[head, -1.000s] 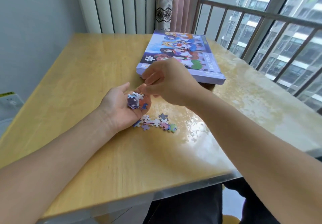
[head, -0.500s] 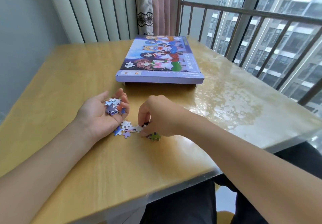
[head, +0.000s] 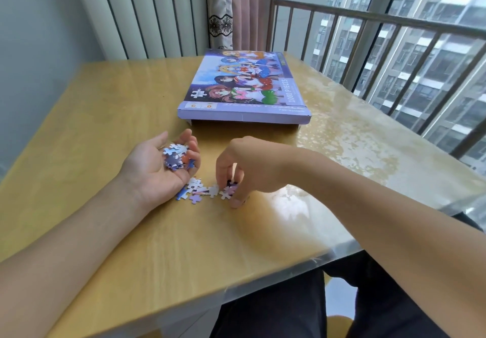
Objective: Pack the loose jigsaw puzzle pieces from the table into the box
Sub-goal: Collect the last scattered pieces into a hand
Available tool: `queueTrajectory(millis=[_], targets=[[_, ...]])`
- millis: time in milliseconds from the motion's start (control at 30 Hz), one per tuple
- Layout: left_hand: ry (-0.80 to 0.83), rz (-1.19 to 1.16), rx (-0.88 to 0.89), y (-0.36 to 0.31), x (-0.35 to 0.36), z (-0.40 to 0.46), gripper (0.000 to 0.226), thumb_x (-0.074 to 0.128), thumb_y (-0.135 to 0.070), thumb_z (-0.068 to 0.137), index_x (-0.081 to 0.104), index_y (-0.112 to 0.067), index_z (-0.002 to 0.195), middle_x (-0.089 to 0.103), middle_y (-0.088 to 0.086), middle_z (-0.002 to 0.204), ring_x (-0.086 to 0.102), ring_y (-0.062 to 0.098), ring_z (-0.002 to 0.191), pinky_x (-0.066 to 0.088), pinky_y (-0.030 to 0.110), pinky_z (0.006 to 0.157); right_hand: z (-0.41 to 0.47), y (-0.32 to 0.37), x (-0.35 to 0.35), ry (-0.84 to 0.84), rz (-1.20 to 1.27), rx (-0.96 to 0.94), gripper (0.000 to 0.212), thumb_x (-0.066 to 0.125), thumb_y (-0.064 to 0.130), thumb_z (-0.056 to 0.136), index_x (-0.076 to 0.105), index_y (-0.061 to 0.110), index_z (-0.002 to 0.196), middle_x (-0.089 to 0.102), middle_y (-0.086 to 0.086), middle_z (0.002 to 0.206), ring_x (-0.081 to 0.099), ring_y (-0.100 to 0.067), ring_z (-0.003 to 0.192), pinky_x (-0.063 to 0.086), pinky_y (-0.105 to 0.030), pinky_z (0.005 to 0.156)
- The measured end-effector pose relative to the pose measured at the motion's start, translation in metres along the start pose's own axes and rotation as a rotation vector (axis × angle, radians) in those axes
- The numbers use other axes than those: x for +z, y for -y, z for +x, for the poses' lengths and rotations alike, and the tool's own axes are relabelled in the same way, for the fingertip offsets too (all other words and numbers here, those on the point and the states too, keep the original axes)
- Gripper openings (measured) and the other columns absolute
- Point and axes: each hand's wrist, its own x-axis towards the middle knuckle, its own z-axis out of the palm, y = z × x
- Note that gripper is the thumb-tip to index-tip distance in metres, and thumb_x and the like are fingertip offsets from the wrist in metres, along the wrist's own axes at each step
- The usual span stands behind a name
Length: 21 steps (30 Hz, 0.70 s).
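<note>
Now my left hand (head: 160, 169) lies palm up on the wooden table (head: 110, 117), fingers loosely cupped around a small heap of jigsaw pieces (head: 175, 156). My right hand (head: 249, 169) reaches down at about three o'clock from it, fingertips pinching at the loose pieces (head: 207, 190) scattered on the tabletop between both hands. At twelve o'clock from my hands, well apart, sits the closed purple puzzle box (head: 244, 88), marked 1000 pieces.

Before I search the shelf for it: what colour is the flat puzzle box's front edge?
Light purple, clearest in the head view: the flat cardboard puzzle box.
</note>
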Motion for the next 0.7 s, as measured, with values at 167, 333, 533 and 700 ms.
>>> queueTrajectory(millis=[167,333,533,700], targets=[[-0.004,-0.015,0.008,0.001,0.004,-0.005,0.04,0.038,-0.034,0.105,0.064,-0.003,0.101,0.062,0.01,0.087,0.058,0.016,0.07,0.049,0.022,0.055,0.003,-0.002,-0.004,0.021,0.056,0.001,0.034,0.094,0.026,0.065,0.068,0.026,0.086,0.068,0.011,0.084,0.066,-0.015,0.08,0.054,-0.027,0.067],[0.001,-0.014,0.014,0.0,0.005,-0.007,0.039,0.038,-0.034,0.105,0.063,-0.004,0.1,0.061,0.01,0.085,0.058,0.016,0.068,0.049,0.021,0.053,0.003,-0.006,-0.002,0.022,0.117,0.063,0.055,0.096,0.027,0.061,0.067,0.025,0.108,0.07,0.008,0.091,0.069,-0.019,0.085,0.06,-0.038,0.077],[0.002,-0.022,0.027,-0.001,0.004,-0.007,0.04,0.04,-0.033,0.105,0.065,-0.002,0.099,0.062,0.012,0.082,0.059,0.017,0.066,0.05,0.023,0.052,0.003,0.003,-0.004,0.009,-0.049,0.081,0.042,0.095,0.039,0.061,0.074,0.022,0.093,0.071,0.007,0.089,0.067,-0.015,0.082,0.056,-0.03,0.072],[0.0,-0.011,0.036,-0.001,0.006,-0.01,0.04,0.04,-0.033,0.105,0.065,-0.002,0.098,0.062,0.012,0.082,0.059,0.017,0.067,0.049,0.024,0.053,0.004,0.007,-0.006,0.059,-0.061,0.073,0.028,0.094,0.033,0.065,0.073,0.024,0.082,0.073,0.006,0.082,0.068,-0.014,0.077,0.056,-0.031,0.072]])
